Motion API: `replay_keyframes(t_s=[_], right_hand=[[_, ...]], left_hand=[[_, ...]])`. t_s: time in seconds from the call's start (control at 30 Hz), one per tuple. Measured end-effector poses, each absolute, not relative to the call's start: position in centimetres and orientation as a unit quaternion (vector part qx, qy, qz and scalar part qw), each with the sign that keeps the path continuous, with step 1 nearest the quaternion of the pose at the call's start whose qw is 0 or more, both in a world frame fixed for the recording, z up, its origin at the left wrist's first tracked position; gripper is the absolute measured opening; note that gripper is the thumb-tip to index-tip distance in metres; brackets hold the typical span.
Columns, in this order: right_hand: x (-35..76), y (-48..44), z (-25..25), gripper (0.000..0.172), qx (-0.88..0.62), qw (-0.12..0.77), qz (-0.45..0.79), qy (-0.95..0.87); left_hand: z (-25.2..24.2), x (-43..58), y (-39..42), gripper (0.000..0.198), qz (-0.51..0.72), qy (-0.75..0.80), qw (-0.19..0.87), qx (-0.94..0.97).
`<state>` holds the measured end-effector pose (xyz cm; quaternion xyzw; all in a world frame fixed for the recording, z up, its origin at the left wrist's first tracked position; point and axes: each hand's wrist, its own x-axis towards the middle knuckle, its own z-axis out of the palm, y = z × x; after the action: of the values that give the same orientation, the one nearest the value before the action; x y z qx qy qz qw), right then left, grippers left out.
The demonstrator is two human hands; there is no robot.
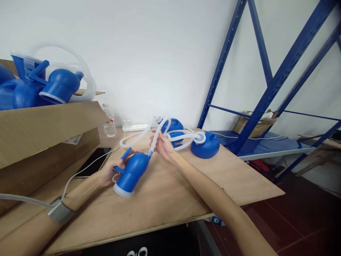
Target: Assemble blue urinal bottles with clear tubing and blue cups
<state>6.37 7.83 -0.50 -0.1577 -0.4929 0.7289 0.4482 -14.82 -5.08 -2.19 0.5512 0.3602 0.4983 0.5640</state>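
Both seem closed: left grip (108,172) on vessel (134,171), right (164,145) on tube (154,142).

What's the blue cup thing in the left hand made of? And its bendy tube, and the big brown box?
Blue cup: probably hard plastic, smooth with a soft shine.
Tube: perhaps soft plastic or rubber; it looks milky white and bends in a curve.
Box: most likely cardboard, dull and brown, with a folded flap.

Bright, soft light is washing the wall (160,53) behind the table (160,199), while the floor (279,220) to its right is lying dim. Over the table, the blue bottle (133,170) is blurring slightly; past the table's right end, the rack (295,48) is looking stretched.
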Motion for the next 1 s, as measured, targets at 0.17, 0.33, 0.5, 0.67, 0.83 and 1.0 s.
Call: replay_keyframes(t_s=[0.17, 0.33, 0.5, 0.67, 0.83, 1.0], right_hand=[[7.5, 7.1, 0.3, 0.047, -0.253, 0.283, 0.620, -0.687], [13.7, 3.0, 3.5, 0.033, -0.309, 0.236, 0.192, -0.901], [24.6, 4.6, 6.5, 0.051, -0.354, 0.284, -0.093, -0.886], [29.3, 10.2, 4.0, 0.074, -0.421, 0.202, -0.048, -0.883], [25.8, 9.8, 2.2, 0.074, -0.400, 0.283, -0.077, -0.868], [21.7, 7.2, 3.8, 0.069, -0.317, 0.272, -0.040, -0.908]], left_hand=[[-1.1, -16.0, -4.6, 0.067, 0.498, 0.405, 0.600, 0.478], [0.1, -17.4, -4.3, 0.064, 0.369, 0.492, 0.495, 0.614], [1.5, -19.6, -3.7, 0.066, 0.259, 0.531, 0.315, 0.743], [1.1, -20.0, -3.0, 0.060, 0.208, 0.588, 0.143, 0.768], [-0.3, -18.6, -3.0, 0.055, 0.168, 0.576, 0.002, 0.800], [-0.2, -17.8, -3.5, 0.052, 0.152, 0.588, -0.081, 0.790]])
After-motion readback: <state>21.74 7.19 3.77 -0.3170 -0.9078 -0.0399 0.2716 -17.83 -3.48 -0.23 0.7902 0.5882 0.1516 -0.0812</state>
